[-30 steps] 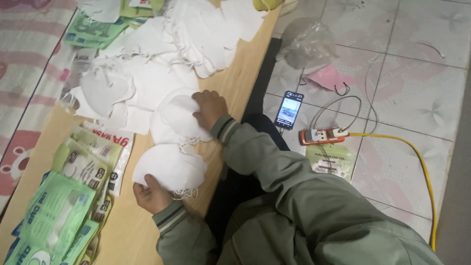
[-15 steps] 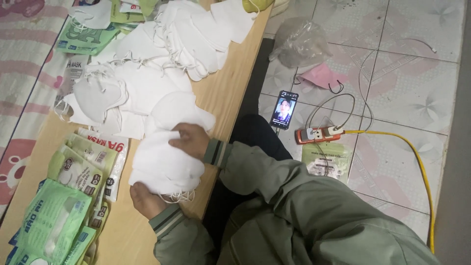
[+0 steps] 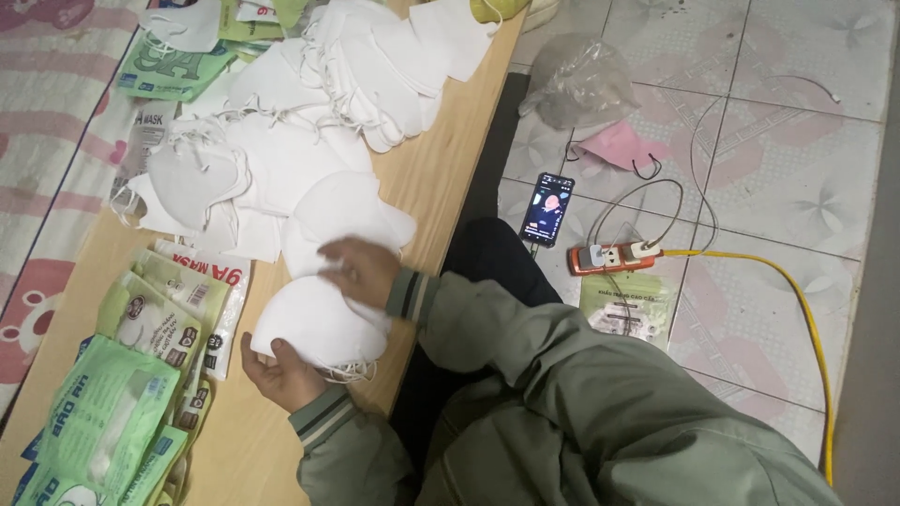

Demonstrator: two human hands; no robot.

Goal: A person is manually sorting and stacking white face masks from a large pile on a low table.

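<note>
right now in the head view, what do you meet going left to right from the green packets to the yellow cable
green mask packets → left hand holding the white face mask → right hand on top of it → black phone with lit screen → orange power strip → yellow cable

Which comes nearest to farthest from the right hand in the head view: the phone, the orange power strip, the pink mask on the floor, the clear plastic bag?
From the right hand:
1. Phone, on the floor tiles just past the table edge.
2. Orange power strip, on the floor beyond the phone.
3. Pink mask, farther up the floor.
4. Clear plastic bag, at the top by the table's far end.
</note>
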